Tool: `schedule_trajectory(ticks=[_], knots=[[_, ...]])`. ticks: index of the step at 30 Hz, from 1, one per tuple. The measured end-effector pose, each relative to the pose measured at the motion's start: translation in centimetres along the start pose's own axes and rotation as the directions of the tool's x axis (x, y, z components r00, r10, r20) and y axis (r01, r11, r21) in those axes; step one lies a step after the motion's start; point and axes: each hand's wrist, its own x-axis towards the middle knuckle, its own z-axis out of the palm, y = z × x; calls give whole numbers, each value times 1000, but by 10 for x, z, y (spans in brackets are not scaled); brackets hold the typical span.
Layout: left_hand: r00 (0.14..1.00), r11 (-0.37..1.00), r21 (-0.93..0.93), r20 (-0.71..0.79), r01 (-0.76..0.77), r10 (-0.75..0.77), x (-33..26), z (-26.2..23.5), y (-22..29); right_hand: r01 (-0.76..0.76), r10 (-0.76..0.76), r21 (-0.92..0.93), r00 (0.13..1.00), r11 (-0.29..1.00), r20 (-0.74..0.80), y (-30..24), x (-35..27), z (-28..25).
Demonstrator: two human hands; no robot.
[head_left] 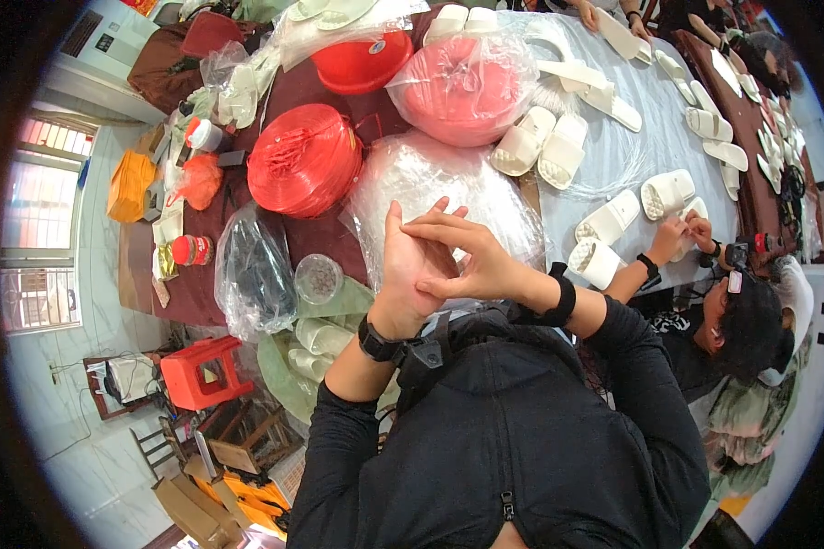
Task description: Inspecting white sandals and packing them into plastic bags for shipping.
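My left hand [403, 274] is raised in front of my chest, palm showing and fingers stretched out. Over it lies my right hand [481, 261], with its thumb and fingertips apart and touching the left palm. I see no object in either hand. Just beyond them is a heap of clear plastic bags [439, 183] on the table. Black bands circle both my wrists. A big roll of red plastic twine [304, 160] sits to the left of the heap, and a pink-red wrapped roll [467, 91] lies behind it.
White slippers [560, 151] lie in pairs on a pale sheet [650, 137] to the right, where a co-worker [746, 320] handles one. On the left are a dark item in clear plastic [256, 265], a small red-lidded jar [192, 250] and a red stool [201, 373].
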Motion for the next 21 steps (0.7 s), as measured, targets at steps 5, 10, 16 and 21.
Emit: schedule_trajectory(ticks=[5,10,16,21], knots=[[999,1000,18,-32,14,-13,-1,1,1,-26,20,-90,998,996,-58,-1,-2,5],[999,1000,-11,-30,21,-21,-2,0,0,-49,40,-100,995,994,-88,4,-1,7],[999,1000,-15,-32,-5,4,-5,4,2,-16,15,-23,999,1000,-36,3,2,2],[997,1000,-11,-69,-28,27,-7,7,2,8,-9,-32,1000,999,-29,3,2,5]])
